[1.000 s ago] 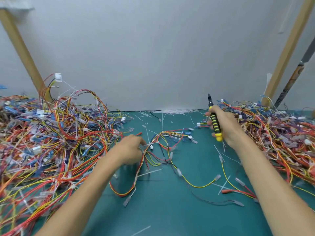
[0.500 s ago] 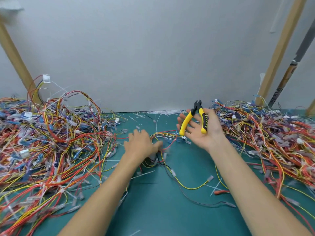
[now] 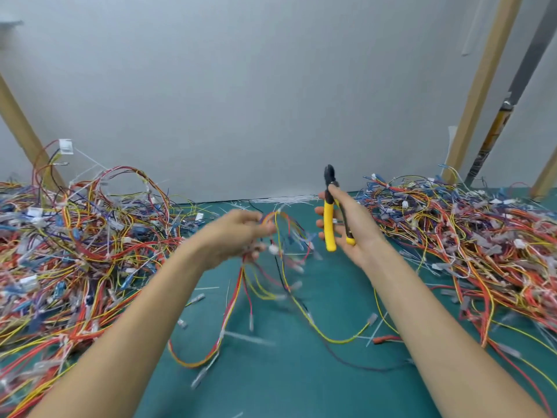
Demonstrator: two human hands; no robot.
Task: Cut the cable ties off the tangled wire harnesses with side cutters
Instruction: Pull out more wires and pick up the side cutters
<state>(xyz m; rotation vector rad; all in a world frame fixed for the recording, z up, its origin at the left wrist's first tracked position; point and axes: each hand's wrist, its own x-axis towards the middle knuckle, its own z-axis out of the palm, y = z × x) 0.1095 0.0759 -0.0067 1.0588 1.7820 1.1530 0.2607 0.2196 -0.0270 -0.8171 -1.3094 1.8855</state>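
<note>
Green table mat [image 3: 271, 384]: wire harness piles left [image 3: 75, 251], right [image 3: 470, 236]; cut ties [image 3: 283, 200] along back.

A loose wire harness [image 3: 280, 236] of red, yellow and black strands is held raised at frame centre, its ends trailing blurred onto the green mat. Side cutters [image 3: 333, 218] with yellow handles are held upright just right of it, black tip uppermost, handles spread.

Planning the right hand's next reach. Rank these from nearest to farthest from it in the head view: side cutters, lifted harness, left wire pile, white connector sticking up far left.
1. side cutters, in the right hand
2. lifted harness, just left
3. left wire pile, across the mat
4. white connector, far left, raised
</note>
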